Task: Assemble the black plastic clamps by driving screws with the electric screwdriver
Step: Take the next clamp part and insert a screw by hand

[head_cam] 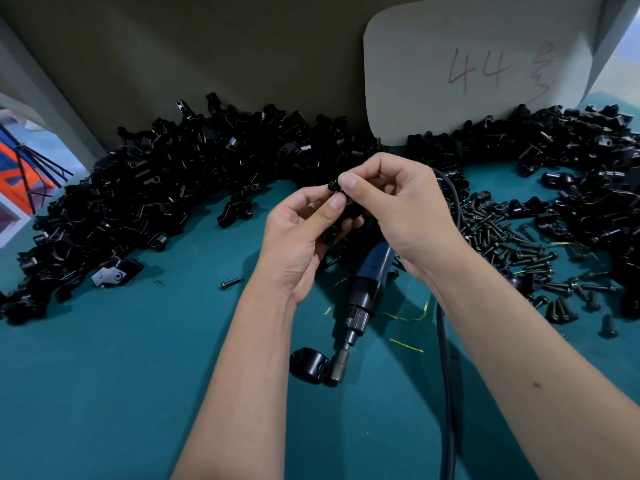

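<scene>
My left hand [304, 233] grips a black plastic clamp [341, 223], mostly hidden by its fingers. My right hand [398, 206] pinches a small black screw [334, 186] between thumb and forefinger at the top of that clamp. The electric screwdriver [369, 285] lies on the teal table below both hands, with its bit end touching a lone black clamp piece [310, 366]. Its black cable [446, 375] runs under my right forearm.
A big heap of black clamp parts [166, 188] curves across the back left, and another heap [571, 150] sits at the back right. Several loose black screws [519, 251] lie right of the screwdriver. One screw [229, 283] lies alone. A card marked 44 [478, 67] stands behind.
</scene>
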Tool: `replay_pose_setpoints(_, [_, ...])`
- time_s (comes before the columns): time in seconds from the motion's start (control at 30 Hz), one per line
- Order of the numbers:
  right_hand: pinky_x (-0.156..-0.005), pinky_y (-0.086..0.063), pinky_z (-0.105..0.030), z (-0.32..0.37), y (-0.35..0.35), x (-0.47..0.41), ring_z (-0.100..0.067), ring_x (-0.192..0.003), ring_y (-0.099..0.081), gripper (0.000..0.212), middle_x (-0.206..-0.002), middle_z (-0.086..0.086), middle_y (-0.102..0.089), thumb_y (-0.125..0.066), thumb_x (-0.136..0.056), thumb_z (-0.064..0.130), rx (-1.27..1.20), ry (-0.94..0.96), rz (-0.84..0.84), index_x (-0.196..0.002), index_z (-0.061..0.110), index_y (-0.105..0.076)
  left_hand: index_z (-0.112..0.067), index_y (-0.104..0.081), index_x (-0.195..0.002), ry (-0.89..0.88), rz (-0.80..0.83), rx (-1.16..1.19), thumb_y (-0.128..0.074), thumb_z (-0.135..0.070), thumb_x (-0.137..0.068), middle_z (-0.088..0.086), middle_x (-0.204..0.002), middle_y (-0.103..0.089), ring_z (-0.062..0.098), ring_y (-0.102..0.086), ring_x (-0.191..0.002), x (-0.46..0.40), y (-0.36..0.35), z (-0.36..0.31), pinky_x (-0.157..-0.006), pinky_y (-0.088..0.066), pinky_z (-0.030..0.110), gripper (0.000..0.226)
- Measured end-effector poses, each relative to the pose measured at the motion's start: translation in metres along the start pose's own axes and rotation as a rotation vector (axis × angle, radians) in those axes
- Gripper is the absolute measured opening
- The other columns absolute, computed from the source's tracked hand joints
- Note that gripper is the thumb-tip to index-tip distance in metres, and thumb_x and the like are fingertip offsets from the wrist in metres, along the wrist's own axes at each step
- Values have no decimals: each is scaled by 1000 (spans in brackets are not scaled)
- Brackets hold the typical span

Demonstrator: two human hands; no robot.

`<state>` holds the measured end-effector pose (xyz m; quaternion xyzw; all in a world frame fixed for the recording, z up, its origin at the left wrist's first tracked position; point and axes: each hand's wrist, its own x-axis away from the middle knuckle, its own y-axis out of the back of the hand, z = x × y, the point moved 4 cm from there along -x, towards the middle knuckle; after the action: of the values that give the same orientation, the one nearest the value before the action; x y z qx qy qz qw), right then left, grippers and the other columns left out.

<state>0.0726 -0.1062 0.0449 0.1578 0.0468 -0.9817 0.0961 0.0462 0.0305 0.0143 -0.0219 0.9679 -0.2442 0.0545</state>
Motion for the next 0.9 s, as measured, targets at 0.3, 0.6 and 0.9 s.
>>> replay_pose_setpoints(0.3, [-62,-53,-24,-7,-6,3,-9,-69,-62,13,-73,4,-69,-75,-94,12,-228,-62,-102,-82,15,-74,-7,-71,-106,47,-17,111,-76,-6,-75,6,-92,-77,17,-76,-80,0,-11,6,-74,-59,22,32])
replay_pose_setpoints(0.6, [-54,-50,-21,-9,-6,3,-8,-64,-63,16,-68,6,-68,-76,-92,10,-229,-37,-151,-78,15,-72,-6,-69,-92,-82,-133,23,-83,-2,-64,25,-104,-60,33,-68,-88,-2,-10,4,-76,-62,33,32])
replay_pose_setpoints(0.9, [-54,-50,-25,-6,-5,3,-6,-56,-56,35,-63,-11,-60,-75,-94,22,113,34,-170,-69,12,-54,-13,-67,-79,-116,-112,-162,-82,9,-74,18,-101,-58,33,-64,-91,-3,-5,0,-77,-61,35,27])
